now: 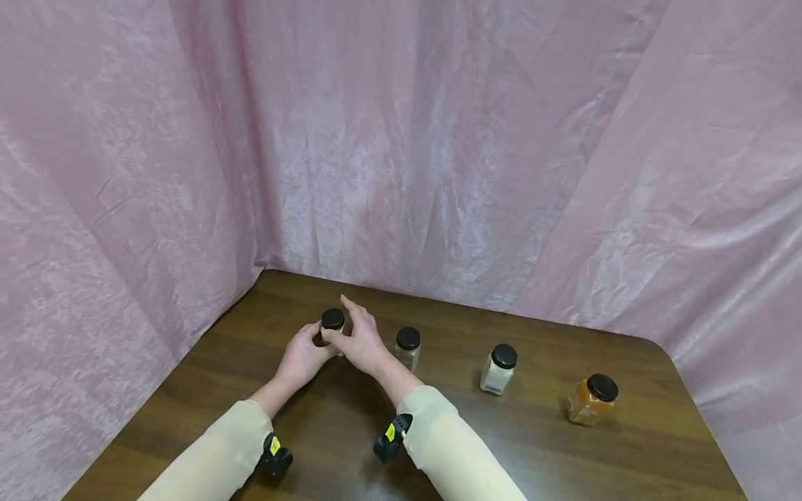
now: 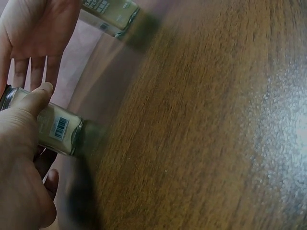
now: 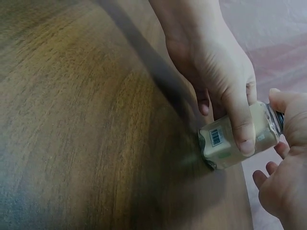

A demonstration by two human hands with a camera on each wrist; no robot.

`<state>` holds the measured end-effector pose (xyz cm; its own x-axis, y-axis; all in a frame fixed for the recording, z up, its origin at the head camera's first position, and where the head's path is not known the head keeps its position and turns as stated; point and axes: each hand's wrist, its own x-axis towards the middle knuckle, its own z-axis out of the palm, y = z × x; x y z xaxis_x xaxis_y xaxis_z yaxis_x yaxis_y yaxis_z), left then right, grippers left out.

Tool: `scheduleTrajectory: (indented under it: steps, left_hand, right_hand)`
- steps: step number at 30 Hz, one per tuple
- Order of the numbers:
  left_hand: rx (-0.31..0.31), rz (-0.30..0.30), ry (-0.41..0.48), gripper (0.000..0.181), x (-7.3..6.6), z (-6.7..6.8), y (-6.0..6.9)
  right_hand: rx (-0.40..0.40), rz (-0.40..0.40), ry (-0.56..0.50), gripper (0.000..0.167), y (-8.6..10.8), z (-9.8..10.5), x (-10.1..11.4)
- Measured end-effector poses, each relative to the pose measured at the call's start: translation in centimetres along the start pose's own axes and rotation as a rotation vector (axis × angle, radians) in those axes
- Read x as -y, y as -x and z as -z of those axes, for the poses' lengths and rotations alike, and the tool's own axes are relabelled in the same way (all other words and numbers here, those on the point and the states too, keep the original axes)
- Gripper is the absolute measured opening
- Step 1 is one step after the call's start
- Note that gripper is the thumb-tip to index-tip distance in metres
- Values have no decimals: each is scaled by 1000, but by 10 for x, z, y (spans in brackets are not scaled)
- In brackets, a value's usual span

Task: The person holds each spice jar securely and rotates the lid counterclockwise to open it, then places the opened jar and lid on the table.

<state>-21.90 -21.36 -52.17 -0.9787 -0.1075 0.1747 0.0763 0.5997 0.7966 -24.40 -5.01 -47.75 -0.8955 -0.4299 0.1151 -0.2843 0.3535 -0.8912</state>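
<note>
A glass spice jar (image 1: 333, 319) with a black lid and pale powder stands at the left of the table. My left hand (image 1: 302, 362) grips its body, the thumb lying across the glass near a barcode label (image 2: 60, 128) in the left wrist view. On the lid's other side is my right hand (image 1: 366, 344), fingers spread and mostly straight. Its thumb reaches the jar's neck by the lid in the right wrist view; whether it presses there I cannot tell. The jar's base (image 3: 207, 152) appears to be on the tabletop.
Right of my hands stands another black-lidded jar (image 1: 408, 341), partly behind my right wrist. Farther right come a jar of pale powder (image 1: 498, 372) and a jar of orange powder (image 1: 589, 403). Pink curtains (image 1: 401, 153) hang behind the wooden table (image 1: 501, 445).
</note>
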Motion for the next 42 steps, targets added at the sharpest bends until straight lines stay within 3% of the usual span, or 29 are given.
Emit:
scheduleTrajectory:
  steps: [13, 26, 42]
  left_hand:
    - [-24, -38, -4, 49, -1, -2, -1]
    - [-25, -37, 0, 49, 0, -2, -1]
    - [-13, -37, 8, 46, -1, -1, 0]
  right_hand:
    - [-78, -26, -22, 76, -2, -3, -1]
    - [-160, -54, -29, 62, -5, -4, 4]
    - [-161, -72, -12, 54, -7, -6, 2]
